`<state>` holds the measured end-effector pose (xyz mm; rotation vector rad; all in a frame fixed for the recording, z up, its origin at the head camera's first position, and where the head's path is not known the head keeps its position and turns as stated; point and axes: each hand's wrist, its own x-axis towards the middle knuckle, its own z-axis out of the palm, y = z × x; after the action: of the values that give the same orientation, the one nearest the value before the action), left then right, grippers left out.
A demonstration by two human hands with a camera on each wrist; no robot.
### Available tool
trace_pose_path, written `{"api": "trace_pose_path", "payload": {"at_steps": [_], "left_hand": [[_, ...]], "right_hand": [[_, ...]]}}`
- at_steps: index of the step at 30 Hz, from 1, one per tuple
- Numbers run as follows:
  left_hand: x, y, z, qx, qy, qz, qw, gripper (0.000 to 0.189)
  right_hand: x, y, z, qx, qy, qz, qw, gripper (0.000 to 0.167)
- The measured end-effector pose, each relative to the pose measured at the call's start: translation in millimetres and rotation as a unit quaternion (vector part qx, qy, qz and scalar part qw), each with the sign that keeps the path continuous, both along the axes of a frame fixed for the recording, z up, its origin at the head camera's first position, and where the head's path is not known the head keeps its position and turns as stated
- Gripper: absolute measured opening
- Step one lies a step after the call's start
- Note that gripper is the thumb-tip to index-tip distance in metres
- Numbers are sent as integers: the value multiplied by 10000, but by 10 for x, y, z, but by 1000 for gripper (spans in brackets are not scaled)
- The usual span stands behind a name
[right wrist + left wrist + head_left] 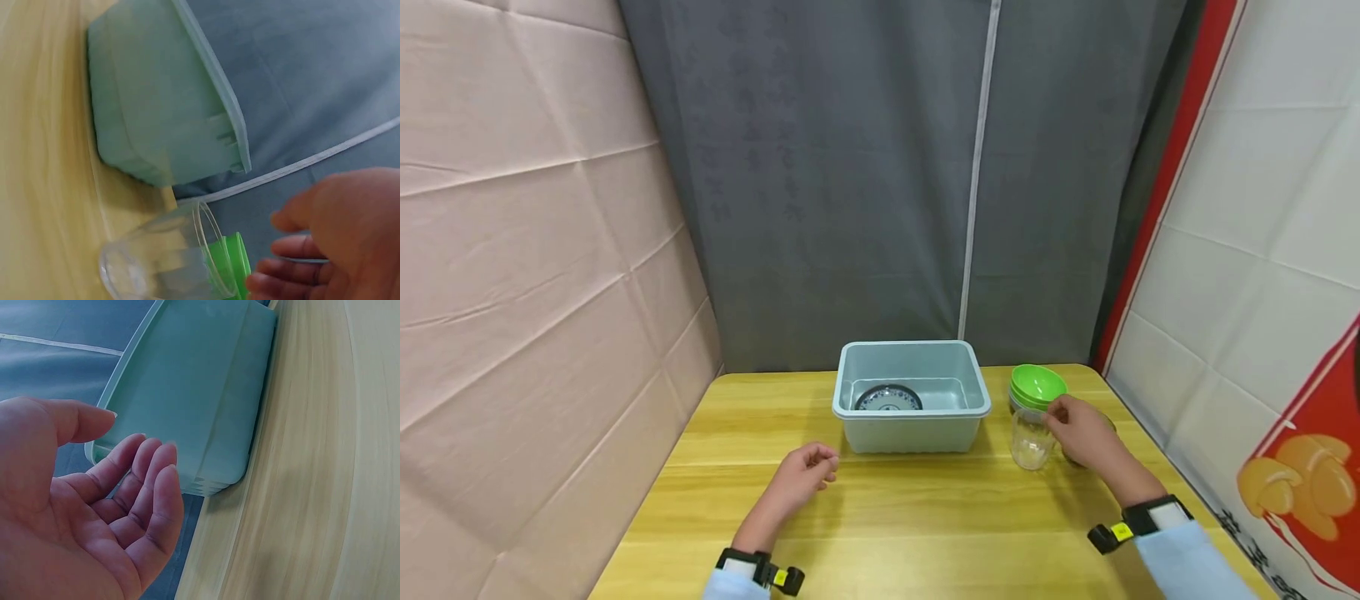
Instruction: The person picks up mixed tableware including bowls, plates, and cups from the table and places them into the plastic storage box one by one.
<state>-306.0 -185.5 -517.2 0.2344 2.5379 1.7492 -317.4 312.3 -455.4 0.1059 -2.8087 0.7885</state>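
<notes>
My right hand (1084, 432) is beside the rim of a clear cup (1031, 440) that stands upright at the right of the table. In the right wrist view, its loosely bent fingers (290, 272) are by the rim, thumb apart, and grip nothing; whether they touch it I cannot tell. Green bowls (1039, 383) are stacked just behind the cup. Over the table, in front of the light blue-green tub (910, 435), my left hand (803, 477) hangs with loosely curled fingers, holding nothing. A round patterned dish (889, 398) lies inside the tub, partly hidden by its front wall.
Something round shows only its edge (1110, 423) behind my right hand. A grey curtain (850, 183) hangs along the back of the wooden table (880, 533). Pale cloth walls stand on the left and right sides.
</notes>
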Motion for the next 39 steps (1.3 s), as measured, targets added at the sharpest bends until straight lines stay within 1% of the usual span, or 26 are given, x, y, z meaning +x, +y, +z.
{"api": "trace_pose_path", "payload": {"at_steps": [4, 6, 8, 11, 16, 19, 23, 27, 31, 36, 39], "left_hand": [[-8, -5, -13, -4, 21, -50, 10000, 20], [-13, -2, -17, 11, 27, -58, 10000, 20], [-18, -1, -17, -2, 66, -75, 9999, 20], [-23, 4, -11, -8, 56, -83, 9999, 19], [-19, 6, -2, -1, 44, -78, 10000, 19], [-7, 5, 3, -22, 60, -65, 10000, 20], [11, 1, 16, -50, 54, -38, 10000, 22], [25, 12, 27, -57, 26, -35, 10000, 22], [39, 31, 43, -57, -5, -14, 10000, 22], [45, 49, 56, -77, -12, -25, 10000, 23], [41, 57, 59, -78, 9, -64, 9999, 22]], "right_hand": [[-154, -32, 75, 714, -249, -72, 9971, 39], [-221, -58, 88, 1065, -382, -133, 9935, 43], [-270, -83, 83, 1288, -473, -165, 9904, 43], [-322, -110, 58, 1566, -538, -144, 9861, 36], [-327, -134, 39, 1796, -643, -93, 9816, 18], [-310, -127, 29, 1854, -594, -41, 9809, 14], [-309, -115, -4, 1858, -392, 30, 9818, 15], [-304, -108, -47, 1756, -235, 92, 9841, 19], [-301, -113, -88, 1637, -135, 116, 9864, 19], [-341, -132, -120, 1417, -119, 109, 9898, 14], [-365, -133, -128, 1184, -297, 74, 9925, 9]]}}
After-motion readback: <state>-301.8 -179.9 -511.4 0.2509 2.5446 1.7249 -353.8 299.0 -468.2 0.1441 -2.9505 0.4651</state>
